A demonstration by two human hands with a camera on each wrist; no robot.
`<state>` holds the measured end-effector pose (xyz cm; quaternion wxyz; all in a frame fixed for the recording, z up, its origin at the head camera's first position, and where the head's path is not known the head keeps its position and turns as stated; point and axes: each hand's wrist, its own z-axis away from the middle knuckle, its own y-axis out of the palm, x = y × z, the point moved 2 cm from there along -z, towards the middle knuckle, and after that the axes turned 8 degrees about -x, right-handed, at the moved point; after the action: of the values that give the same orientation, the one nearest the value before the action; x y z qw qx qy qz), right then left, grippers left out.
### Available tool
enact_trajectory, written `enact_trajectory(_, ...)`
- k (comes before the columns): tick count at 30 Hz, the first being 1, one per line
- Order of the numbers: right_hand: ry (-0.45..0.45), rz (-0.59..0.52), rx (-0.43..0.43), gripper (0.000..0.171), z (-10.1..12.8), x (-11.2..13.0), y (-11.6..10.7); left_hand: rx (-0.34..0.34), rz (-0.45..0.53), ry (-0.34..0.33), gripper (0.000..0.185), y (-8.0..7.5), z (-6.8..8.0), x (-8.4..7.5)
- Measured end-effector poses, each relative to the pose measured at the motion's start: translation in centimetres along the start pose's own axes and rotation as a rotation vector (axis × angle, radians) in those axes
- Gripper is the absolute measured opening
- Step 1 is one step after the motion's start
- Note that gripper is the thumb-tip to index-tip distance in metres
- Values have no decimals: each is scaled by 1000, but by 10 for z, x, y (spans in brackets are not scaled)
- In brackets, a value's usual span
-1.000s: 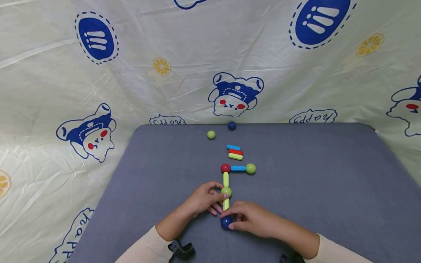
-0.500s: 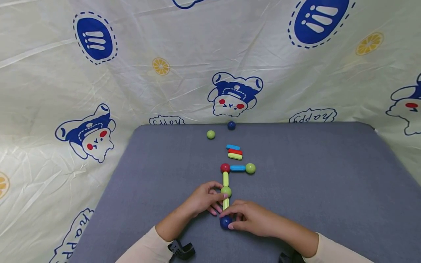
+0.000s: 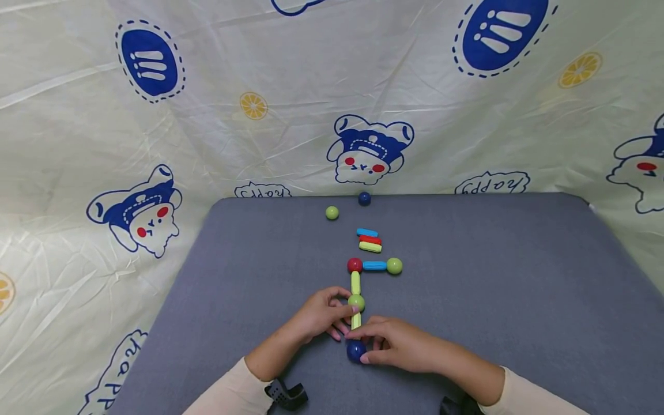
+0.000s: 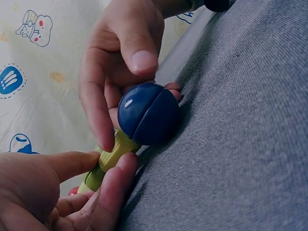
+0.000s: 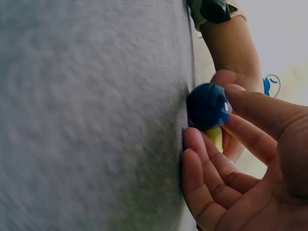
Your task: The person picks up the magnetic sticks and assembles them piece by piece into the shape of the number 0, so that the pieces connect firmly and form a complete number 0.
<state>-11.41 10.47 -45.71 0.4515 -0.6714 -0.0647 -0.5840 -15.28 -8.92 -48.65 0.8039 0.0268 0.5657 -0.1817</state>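
While the right hand (image 3: 396, 346) is pinching the dark blue ball (image 3: 355, 350) against the yellow-green rod (image 3: 355, 321), which the left hand (image 3: 321, 314) is pinching with curled fingers, a sideways nudge is risking popping the rod off the green ball (image 3: 356, 301).

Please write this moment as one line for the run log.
right hand: pinches blue ball | left hand: pinches yellow-green stick | ball touches stick end | on grey table

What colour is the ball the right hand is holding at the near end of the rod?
Dark blue ball, clearest in the left wrist view.
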Motion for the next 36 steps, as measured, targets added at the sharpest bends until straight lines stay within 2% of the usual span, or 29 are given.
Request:
enact_trajectory(7, 9, -9, -75, 41, -2, -4, -15, 20, 23, -10, 39, -1, -2, 2)
enact_trajectory(17, -29, 41, -264, 37, -14, -17, -39, 9, 9, -1, 39, -1, -2, 1)
enact_trajectory(26, -30, 114, -475, 35, -30, -26, -60, 5, 1, -8, 40, -1, -1, 0)
enact_trajectory(36, -9, 123, -565, 32, -50, -32, -82, 4, 17, -19, 39, -1, -1, 0)
